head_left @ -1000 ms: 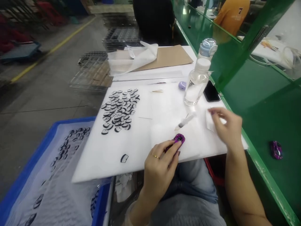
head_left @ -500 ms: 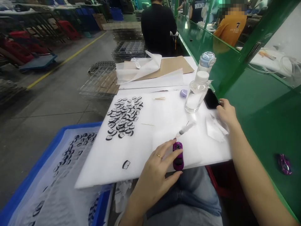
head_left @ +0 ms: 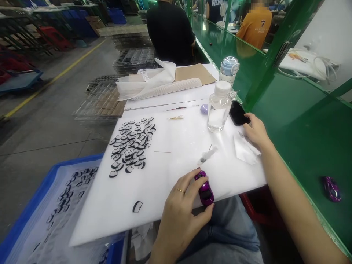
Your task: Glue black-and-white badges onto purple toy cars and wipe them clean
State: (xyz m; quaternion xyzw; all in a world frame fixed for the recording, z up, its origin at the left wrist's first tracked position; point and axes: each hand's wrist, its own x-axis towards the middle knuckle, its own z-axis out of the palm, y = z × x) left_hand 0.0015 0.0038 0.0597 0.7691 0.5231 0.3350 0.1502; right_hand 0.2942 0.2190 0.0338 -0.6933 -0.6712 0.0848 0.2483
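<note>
Left hand [head_left: 178,216] gripping a purple toy car [head_left: 205,189] at the front edge of the white board [head_left: 154,183]. Right hand [head_left: 256,134] open and touching a white tissue [head_left: 245,150], just below a black phone [head_left: 238,113].

The left hand [head_left: 178,209] sits at the counter [head_left: 93,220] front edge, fingers curled closed, while the right hand [head_left: 257,134] lies open and loose near its right edge, the right forearm [head_left: 297,198] angling in from the lower right.
</note>
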